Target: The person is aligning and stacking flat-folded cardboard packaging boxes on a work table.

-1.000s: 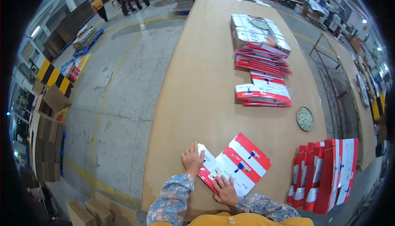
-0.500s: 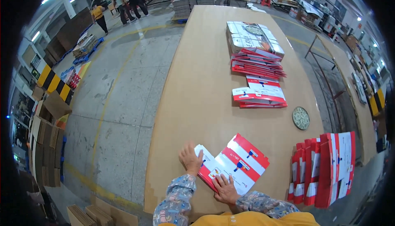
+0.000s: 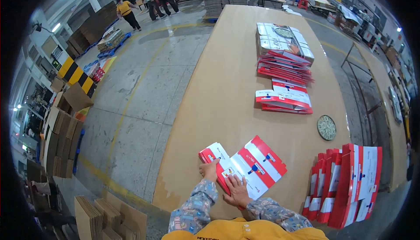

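Note:
A flattened red-and-white carton (image 3: 261, 166) lies partly unfolded on the table in front of me, its wide panel spread to the right. At its narrow left panel, my left hand (image 3: 209, 170) is closed on the edge, thumb on top and the other fingers along the outer side, partly hidden. My right hand (image 3: 237, 191) rests flat on the carton's near part, fingers spread across the fold between the panels. Both forearms come in from below in patterned sleeves.
Folded red-and-white cartons (image 3: 345, 183) stand at the right edge. More folded cartons (image 3: 286, 67) lie farther off, beside a tied white bundle (image 3: 280, 43). A round patterned disc (image 3: 326, 127) sits near the table's right edge. Brown cardboard (image 3: 89, 216) stands at lower left.
My left hand has moved from beside the left panel onto its edge and closed there. That panel now shows a red side strip. My right hand remains on the carton.

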Demonstrator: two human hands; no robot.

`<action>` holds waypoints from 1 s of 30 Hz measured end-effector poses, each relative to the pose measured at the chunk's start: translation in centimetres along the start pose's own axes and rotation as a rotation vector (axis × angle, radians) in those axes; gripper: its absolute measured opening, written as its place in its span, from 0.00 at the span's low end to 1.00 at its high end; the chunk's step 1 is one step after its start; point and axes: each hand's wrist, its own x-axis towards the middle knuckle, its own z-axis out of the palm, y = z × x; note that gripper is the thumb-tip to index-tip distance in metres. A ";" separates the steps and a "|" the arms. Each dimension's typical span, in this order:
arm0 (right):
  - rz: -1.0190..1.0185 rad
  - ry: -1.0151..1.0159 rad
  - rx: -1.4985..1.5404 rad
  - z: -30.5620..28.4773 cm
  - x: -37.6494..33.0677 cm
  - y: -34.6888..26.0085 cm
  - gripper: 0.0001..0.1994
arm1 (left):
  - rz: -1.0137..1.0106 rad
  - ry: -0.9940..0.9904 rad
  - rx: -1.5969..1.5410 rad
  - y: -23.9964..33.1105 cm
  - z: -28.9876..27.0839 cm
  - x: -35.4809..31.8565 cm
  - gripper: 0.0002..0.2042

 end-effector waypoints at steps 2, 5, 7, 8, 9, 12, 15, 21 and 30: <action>0.006 0.024 0.004 0.7 -0.3 0.6 0.38 | -0.041 -0.122 -0.150 -1.2 0.5 0.8 0.43; 0.015 0.061 0.007 0.8 -0.6 1.6 0.39 | -0.128 -0.399 -0.441 0.0 1.1 -0.2 0.42; -0.021 0.043 0.031 0.9 -0.4 0.8 0.39 | -0.103 -0.268 -0.413 -0.5 0.4 0.9 0.40; -0.020 0.054 0.042 1.0 -0.2 0.5 0.40 | -0.085 -0.168 -0.362 -0.8 0.4 1.0 0.38; 0.033 0.071 0.034 1.1 -0.5 1.4 0.40 | -0.022 0.021 -0.125 1.1 1.8 -2.1 0.29; 0.036 0.074 0.049 1.0 -0.4 1.5 0.41 | 0.070 -0.335 -0.506 3.7 0.3 -5.3 0.21; 0.040 0.053 0.040 0.9 -0.1 1.5 0.41 | -0.006 -0.380 -0.644 5.2 -0.3 -7.0 0.14; -0.010 0.091 0.085 -0.5 0.0 0.8 0.40 | 0.284 -0.685 -0.577 4.0 -2.6 -5.2 0.12; -0.117 0.538 0.268 -14.8 -1.0 -3.4 0.34 | 0.439 -0.824 -0.621 12.1 -10.6 -20.4 0.28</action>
